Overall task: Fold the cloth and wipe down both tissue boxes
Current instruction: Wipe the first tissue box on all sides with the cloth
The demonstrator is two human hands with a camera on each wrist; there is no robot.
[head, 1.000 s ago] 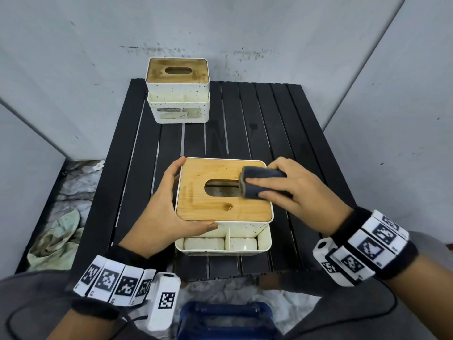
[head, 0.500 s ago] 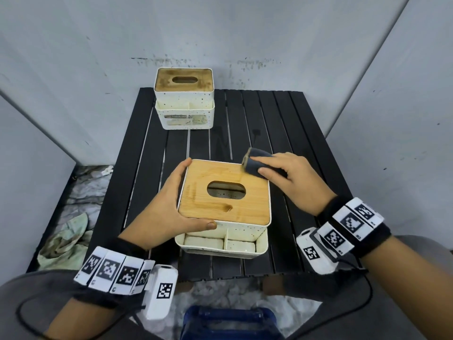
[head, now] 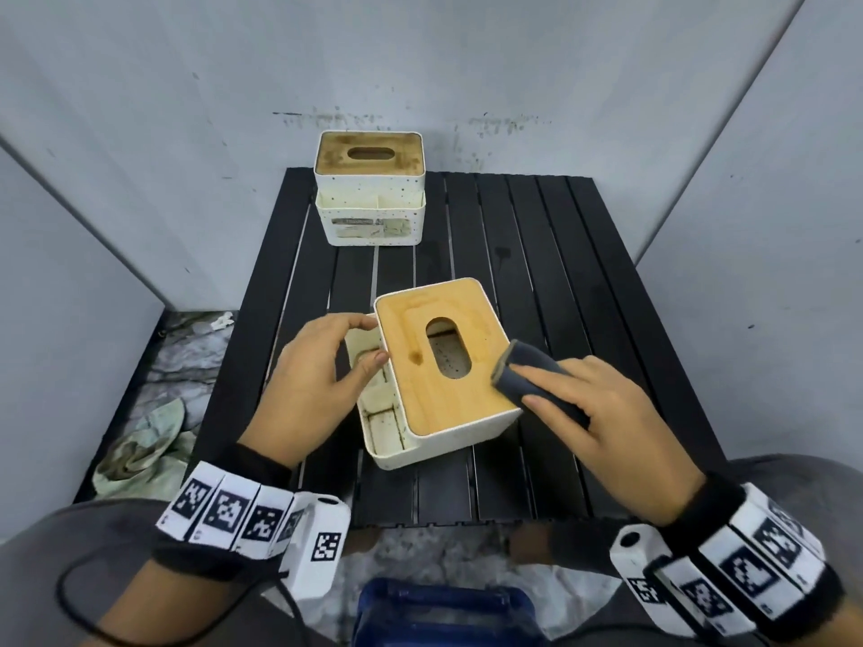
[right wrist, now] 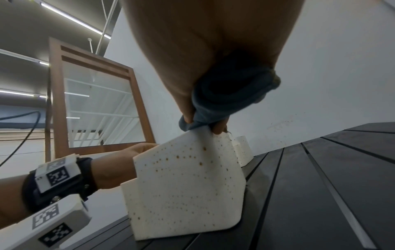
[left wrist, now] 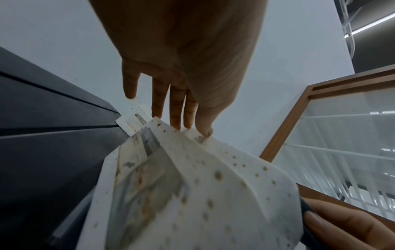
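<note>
1. Two tissue boxes are standing on the black slatted desk (head: 537, 235). The far tissue box (head: 369, 189) is sitting at the far edge, toward the left corner, and its wooden lid is looking stained. The near tissue box (head: 443, 366) is lying in the middle of the desk, turned at an angle, with its open side compartments facing left.
2. The left hand (head: 313, 380) is gripping the left side of the near tissue box: the fingers (left wrist: 177, 108) are curling over the rim of the compartments, and the thumb is pressing beside them.
3. The right hand (head: 602, 413) is holding one folded dark cloth (head: 527, 371). Its fingers are lying almost straight on top and the thumb is pinching from below, and the cloth is touching the right edge of the wooden lid.
4. Around the desk, grey walls are closing three sides. One crumpled pale rag (head: 140, 450) is lying on the floor to the left, and one blue container (head: 443, 609) is standing below the near edge.
</note>
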